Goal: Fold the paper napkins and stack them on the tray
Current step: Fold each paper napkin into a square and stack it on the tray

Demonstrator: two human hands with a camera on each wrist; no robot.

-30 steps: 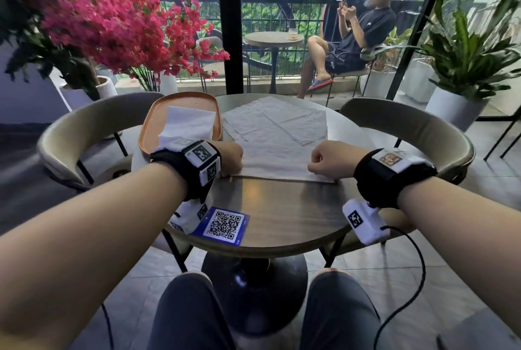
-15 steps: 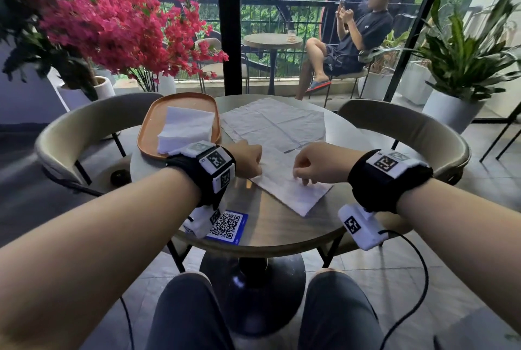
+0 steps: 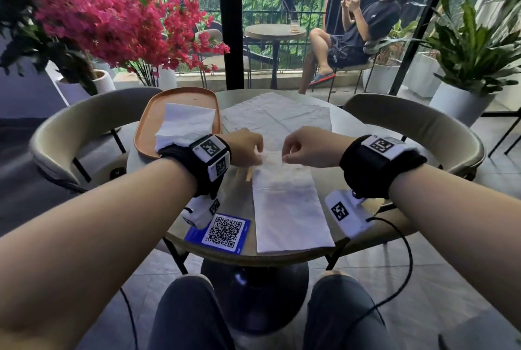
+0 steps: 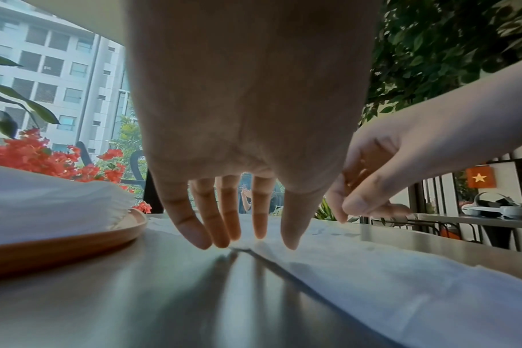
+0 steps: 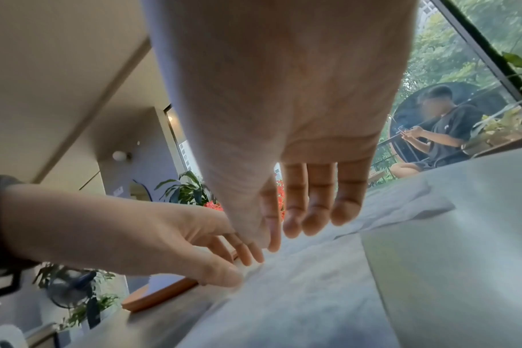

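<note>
A white napkin (image 3: 287, 208) (image 4: 402, 282) (image 5: 298, 294), folded into a long strip, lies on the round table (image 3: 239, 200) and points toward me. My left hand (image 3: 253, 160) (image 4: 254, 242) (image 5: 239, 268) pinches its far left corner with fingers pointing down. My right hand (image 3: 284, 156) (image 4: 343, 212) (image 5: 271, 240) pinches the far edge close beside it. An orange tray (image 3: 146, 124) (image 4: 60, 249) (image 5: 164, 292) at the left holds a stack of folded napkins (image 3: 186, 124) (image 4: 45, 200). Unfolded napkins (image 3: 282, 115) (image 5: 402, 207) lie flat at the table's far side.
A blue QR card (image 3: 225, 232) lies near the table's front edge, left of the strip. Beige chairs stand to the left (image 3: 84, 124) and right (image 3: 423, 124). Red flowers (image 3: 112, 16) and a potted plant (image 3: 465, 53) flank the window; a person (image 3: 361, 28) sits outside.
The napkin has gone from a flat sheet to a narrow folded strip drawn toward me. Both hands came together and moved up to its far end.
</note>
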